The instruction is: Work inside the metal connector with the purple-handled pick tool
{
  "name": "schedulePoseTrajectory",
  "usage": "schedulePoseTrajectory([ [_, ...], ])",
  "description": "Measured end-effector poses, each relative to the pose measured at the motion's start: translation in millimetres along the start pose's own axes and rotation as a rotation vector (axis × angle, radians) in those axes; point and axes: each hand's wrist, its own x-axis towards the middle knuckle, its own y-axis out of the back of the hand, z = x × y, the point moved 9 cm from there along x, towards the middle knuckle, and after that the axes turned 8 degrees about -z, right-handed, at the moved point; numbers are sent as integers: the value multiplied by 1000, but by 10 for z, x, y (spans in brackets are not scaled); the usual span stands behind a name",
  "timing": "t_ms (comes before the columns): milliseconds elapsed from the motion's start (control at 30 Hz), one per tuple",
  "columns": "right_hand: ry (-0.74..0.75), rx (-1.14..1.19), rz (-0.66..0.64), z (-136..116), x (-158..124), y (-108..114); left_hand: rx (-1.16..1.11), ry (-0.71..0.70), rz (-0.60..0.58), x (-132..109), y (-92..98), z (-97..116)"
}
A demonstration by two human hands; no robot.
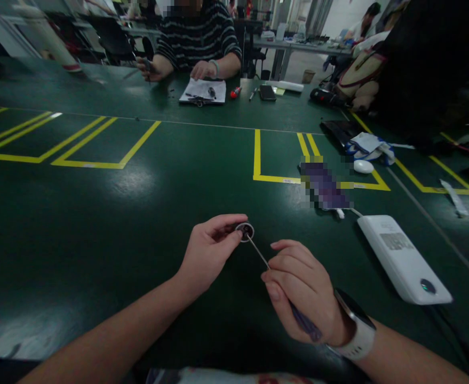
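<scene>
My left hand [212,242] pinches a small round part [250,228] with a pale metallic rim and a dark inside, held above the green table. My right hand [302,285] is wrapped round a screwdriver [259,253]. Its thin shaft points up and left, and the tip meets the inside of the round part. The dark purplish handle [304,322] shows below my palm. What lies deep inside the round part is too small to make out.
Right of my hands lie a white power bank [404,258] with a cable and a phone [325,185]. Yellow tape [257,154] marks the green table [98,229]. Across it, a person in a striped top [200,37] sits behind a clipboard [203,91]. A white case [363,167] lies near a cloth.
</scene>
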Motion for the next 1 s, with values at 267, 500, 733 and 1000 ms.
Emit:
schedulePoseTrajectory([
  [267, 0, -1, -30, 7, -1, -48, 104, -90, -39, -26, -61, 72],
  [500, 0, -22, -61, 10, 15, -86, 177, -154, -51, -40, -97, 124],
  [733, 10, -29, -74, -17, 24, -92, 243, -186, -35, -57, -86, 145],
  [1000, -3, -36, -65, 1, 17, -101, 190, -140, -46, -36, -110, 115],
])
